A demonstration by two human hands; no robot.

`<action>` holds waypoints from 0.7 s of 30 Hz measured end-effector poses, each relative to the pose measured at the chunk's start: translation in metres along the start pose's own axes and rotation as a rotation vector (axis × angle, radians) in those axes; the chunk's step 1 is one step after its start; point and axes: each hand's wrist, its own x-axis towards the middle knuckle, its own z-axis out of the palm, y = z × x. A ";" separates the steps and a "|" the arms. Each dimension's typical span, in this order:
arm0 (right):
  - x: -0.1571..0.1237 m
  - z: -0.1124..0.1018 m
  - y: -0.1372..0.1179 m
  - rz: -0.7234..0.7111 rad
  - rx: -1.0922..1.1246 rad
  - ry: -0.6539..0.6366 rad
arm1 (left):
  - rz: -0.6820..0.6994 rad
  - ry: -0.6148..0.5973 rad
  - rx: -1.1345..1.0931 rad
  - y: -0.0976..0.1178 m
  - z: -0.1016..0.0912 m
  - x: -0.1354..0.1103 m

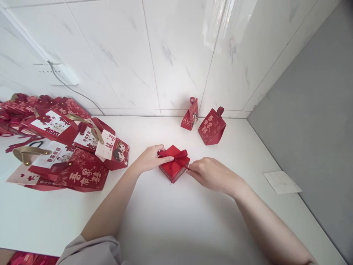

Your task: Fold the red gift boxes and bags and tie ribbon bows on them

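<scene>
A small red gift box (pixel 180 172) rests on the white table, turned with one corner toward me. Dark red ribbon (pixel 180 154) crosses its top in a bow with a loop at the upper right. My left hand (pixel 150 159) is at the box's left side, its thumb lying over the bow's knot and its fingers pinching the ribbon there. At the right edge, my right hand (pixel 208 173) is closed in a pinch on a ribbon end, pulled out past the box. One pointed ribbon tail hangs at the near corner.
Several red gift bags (pixel 85 171) with gold handles crowd the left. Toward the wall stand a slim triangular red box (pixel 190 117) and a wider red box (pixel 211 127). White paper (pixel 281 182) lies by the right edge. A cable (pixel 74 90) runs from a wall socket.
</scene>
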 end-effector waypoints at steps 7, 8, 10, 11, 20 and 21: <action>0.003 0.024 -0.012 -0.023 0.122 -0.197 | 0.049 -0.060 -0.050 0.009 0.004 -0.007; 0.003 0.023 -0.009 -0.018 0.156 -0.253 | 0.076 -0.094 -0.077 0.010 0.004 -0.008; 0.000 0.015 -0.001 0.028 0.201 -0.371 | 0.132 -0.160 -0.119 0.013 0.001 -0.011; -0.003 0.009 0.004 0.073 0.210 -0.409 | 0.156 -0.183 -0.128 0.014 -0.001 -0.013; -0.017 -0.034 0.039 0.258 0.493 -0.060 | 0.362 -0.064 0.073 0.040 -0.005 -0.032; -0.014 -0.032 0.039 0.231 0.555 -0.015 | 0.391 -0.086 0.133 0.041 -0.002 -0.033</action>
